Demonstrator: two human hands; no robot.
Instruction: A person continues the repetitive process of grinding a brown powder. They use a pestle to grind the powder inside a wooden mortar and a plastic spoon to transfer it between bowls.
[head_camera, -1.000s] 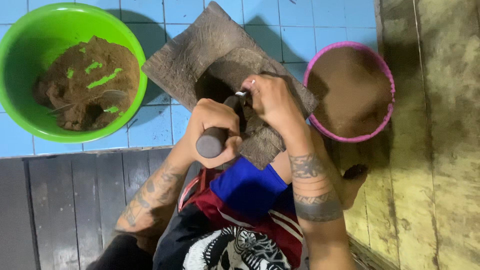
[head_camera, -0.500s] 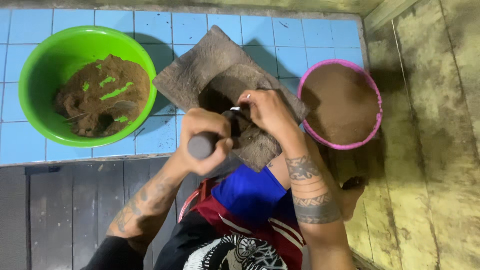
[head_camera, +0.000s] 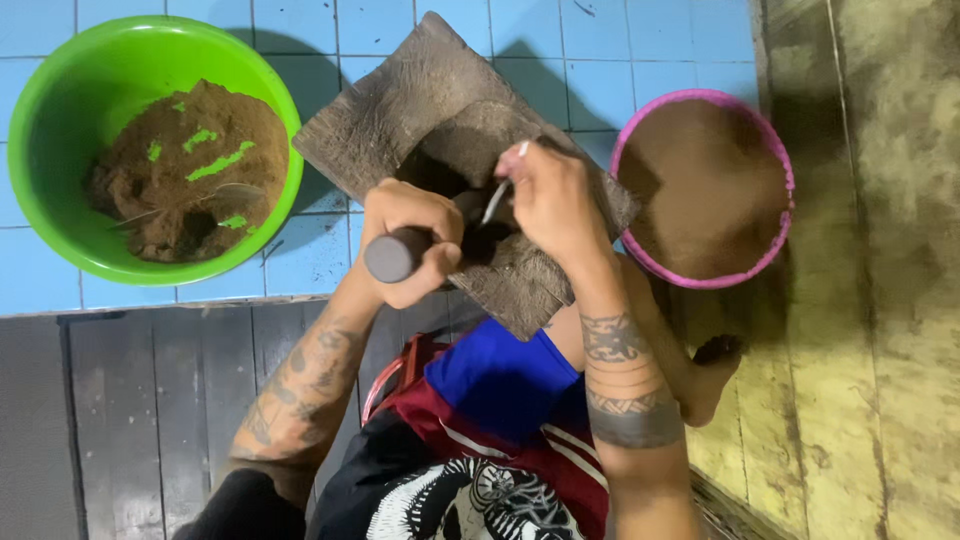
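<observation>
A flat grey grinding stone (head_camera: 400, 110) lies tilted across the blue tiles, smeared with dark brown paste near its middle. My left hand (head_camera: 410, 240) is closed around a dark cylindrical stone roller (head_camera: 392, 256), held over the slab's near end. My right hand (head_camera: 550, 200) pinches a thin white spoon (head_camera: 500, 190) whose tip reaches down to the paste beside the roller. The two hands are close together, almost touching.
A green bowl (head_camera: 50, 130) with brown paste and green bits sits on the left tiles. A pink-rimmed bowl (head_camera: 775, 170) of smooth brown paste stands right of the slab. Dark wooden planks lie below, a yellowish worn floor at the right. My knees show at the bottom.
The roller in my left hand has stayed at the slab's near end. My right hand has shifted slightly and lifted the white spoon's handle higher. The camera view has drifted a little.
</observation>
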